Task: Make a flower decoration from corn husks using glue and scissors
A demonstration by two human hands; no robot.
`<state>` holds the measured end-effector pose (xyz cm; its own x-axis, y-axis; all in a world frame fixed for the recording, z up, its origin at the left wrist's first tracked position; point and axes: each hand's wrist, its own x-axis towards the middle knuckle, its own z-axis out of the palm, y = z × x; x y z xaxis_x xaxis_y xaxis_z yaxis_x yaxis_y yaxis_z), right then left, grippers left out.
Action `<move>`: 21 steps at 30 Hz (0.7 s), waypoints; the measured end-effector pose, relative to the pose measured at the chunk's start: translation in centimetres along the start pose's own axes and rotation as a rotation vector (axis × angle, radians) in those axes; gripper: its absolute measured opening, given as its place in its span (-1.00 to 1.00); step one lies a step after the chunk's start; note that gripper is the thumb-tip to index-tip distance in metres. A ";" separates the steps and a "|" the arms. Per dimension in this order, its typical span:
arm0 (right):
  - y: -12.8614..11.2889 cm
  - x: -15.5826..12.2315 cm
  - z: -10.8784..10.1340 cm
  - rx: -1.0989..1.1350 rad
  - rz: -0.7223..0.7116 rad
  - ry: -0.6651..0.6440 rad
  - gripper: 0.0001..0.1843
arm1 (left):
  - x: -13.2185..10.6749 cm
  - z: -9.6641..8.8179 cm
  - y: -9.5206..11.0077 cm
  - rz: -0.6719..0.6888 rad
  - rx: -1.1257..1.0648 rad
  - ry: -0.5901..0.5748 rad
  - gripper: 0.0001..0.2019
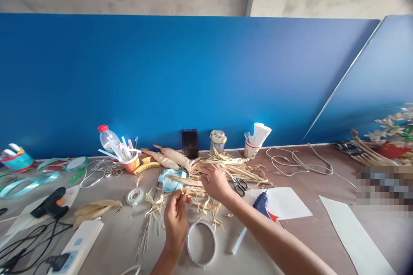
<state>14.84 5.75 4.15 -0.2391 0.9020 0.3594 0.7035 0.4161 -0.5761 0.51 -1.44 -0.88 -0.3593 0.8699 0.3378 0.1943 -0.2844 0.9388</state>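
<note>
My left hand (177,219) is closed, pinching a small pale piece of dried corn husk (185,192) between thumb and fingers. My right hand (215,182) reaches into the pile of dry husk strips (238,167), its fingers bent and closed on husk there; their tips are partly hidden. Whole pale husks (176,157) lie behind, to the left of that hand. Beside my right wrist rest scissors (240,187) with dark handles. A light blue ribbon bundle (172,179) sits between the whole husks and my left hand. Below the hands stands a round tape roll (201,244).
A blue glue gun (262,203) lies on white paper (288,203) at right. Leftward are a black glue gun (51,204), a power strip (79,247) with cords, a small tape roll (134,197) and thin wires (146,234). Cups, a bottle (108,138) and a jar (218,141) line the blue partition.
</note>
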 end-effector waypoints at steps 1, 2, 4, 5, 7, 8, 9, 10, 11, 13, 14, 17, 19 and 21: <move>0.5 1.2 0.7 -0.118 -0.044 0.005 -0.73 | 0.1 -0.1 -0.1 0.018 0.020 0.001 -0.76; 0.9 2.5 1.4 -0.221 -0.091 -0.011 -0.75 | 0.1 -0.2 -0.2 0.033 0.038 0.003 -0.76; 1.7 4.8 2.9 -0.378 -0.153 -0.022 -0.76 | 0.2 -0.3 -0.2 0.044 0.055 0.020 -0.76; 2.0 5.9 3.5 -0.409 -0.166 -0.025 -0.76 | 0.3 -0.3 -0.3 0.039 0.054 0.034 -0.76; 2.5 7.8 4.5 -0.440 -0.178 -0.021 -0.76 | 0.3 -0.2 -0.4 0.013 0.041 0.057 -0.76; 2.8 8.5 4.8 -0.445 -0.181 -0.017 -0.75 | 0.4 -0.1 -0.4 -0.004 0.031 0.066 -0.76; 3.0 9.2 5.1 -0.452 -0.186 -0.013 -0.74 | 0.4 -0.1 -0.5 -0.022 0.021 0.074 -0.75; 3.2 9.7 5.3 -0.458 -0.193 -0.010 -0.72 | 0.3 0.0 -0.6 -0.040 0.012 0.078 -0.75; 3.3 10.0 5.5 -0.462 -0.201 -0.008 -0.71 | 0.3 0.0 -0.6 -0.058 0.004 0.080 -0.74; 3.5 10.4 5.7 -0.464 -0.218 -0.005 -0.71 | 0.2 0.0 -0.7 -0.089 -0.013 0.080 -0.73; 3.5 10.5 5.8 -0.462 -0.225 -0.002 -0.71 | 0.2 0.0 -0.7 -0.103 -0.020 0.076 -0.72; 3.5 10.2 5.9 -0.447 -0.225 0.028 -0.71 | 0.1 0.0 -0.7 -0.118 -0.025 0.076 -0.71; 3.5 9.6 5.7 -0.430 -0.203 0.069 -0.71 | 0.1 0.0 -0.7 -0.099 -0.016 0.099 -0.70; 3.6 9.0 5.2 -0.412 -0.167 0.117 -0.70 | 0.2 0.1 -0.7 -0.069 -0.017 0.125 -0.69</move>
<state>11.72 15.96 1.47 -0.3117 0.7976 0.5164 0.8748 0.4530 -0.1717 0.36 -1.05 -1.51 -0.4821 0.8312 0.2769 0.1500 -0.2330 0.9608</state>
